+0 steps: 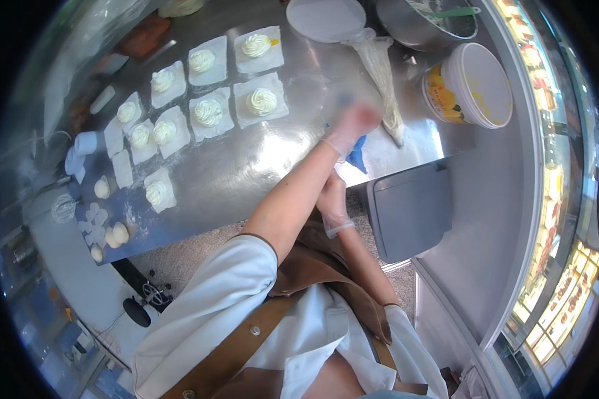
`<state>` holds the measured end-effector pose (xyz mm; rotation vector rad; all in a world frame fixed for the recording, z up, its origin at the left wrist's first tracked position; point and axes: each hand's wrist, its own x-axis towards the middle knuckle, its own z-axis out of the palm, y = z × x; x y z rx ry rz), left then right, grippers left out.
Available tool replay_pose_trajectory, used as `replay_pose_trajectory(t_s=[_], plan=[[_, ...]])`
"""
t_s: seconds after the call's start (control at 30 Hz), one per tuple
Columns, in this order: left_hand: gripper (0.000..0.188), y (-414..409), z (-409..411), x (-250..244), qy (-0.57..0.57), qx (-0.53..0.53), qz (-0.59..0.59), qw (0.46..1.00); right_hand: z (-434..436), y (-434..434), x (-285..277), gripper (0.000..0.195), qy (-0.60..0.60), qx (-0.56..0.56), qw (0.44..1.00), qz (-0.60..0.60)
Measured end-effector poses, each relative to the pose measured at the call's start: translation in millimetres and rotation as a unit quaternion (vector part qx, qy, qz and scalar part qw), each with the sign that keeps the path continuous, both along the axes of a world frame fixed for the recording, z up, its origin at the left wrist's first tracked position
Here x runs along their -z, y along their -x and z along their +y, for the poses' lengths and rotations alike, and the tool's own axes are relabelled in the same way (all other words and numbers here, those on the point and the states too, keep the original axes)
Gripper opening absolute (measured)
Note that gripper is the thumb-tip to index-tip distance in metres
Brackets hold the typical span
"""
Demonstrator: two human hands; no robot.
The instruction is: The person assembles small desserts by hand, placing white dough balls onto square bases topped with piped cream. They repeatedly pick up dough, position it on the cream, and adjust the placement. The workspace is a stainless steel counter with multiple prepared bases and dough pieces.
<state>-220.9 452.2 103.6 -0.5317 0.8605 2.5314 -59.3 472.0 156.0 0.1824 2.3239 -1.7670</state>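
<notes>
My left hand (352,122), in a clear glove, reaches over the steel table, over or on a blue cloth (358,155). Its fingers are blurred, so its grip cannot be told. My right hand (332,194), also gloved, is by the table's front edge, partly behind my left forearm; its fingers are hidden. A filled piping bag (384,82) lies just right of my left hand. Left of my hands, several swirls of white cream (263,101) sit on pale square sheets (244,117). One swirl, at the back, has a yellow piece (274,42) at its side.
At right stand a white tub (484,85) with yellow smears and a metal bowl (419,30) with a green spatula (456,12). A round white lid (326,20) lies behind. Pale rounded pieces (120,232) lie at the table's left end. A grey bin (409,212) stands below its front edge.
</notes>
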Motion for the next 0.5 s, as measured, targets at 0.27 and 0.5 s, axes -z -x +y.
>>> replay_pose_trajectory(t_s=[0.27,0.5], plan=[[0.021,7,13,28,0.3,0.003,0.217,0.929,5,-1,10,0.032,-0.009,-0.044,0.997,-0.061],[0.009,-7,10,-14,0.59,0.038,0.496,0.636,11,-8,38,0.029,-0.009,-0.031,0.998,-0.048]])
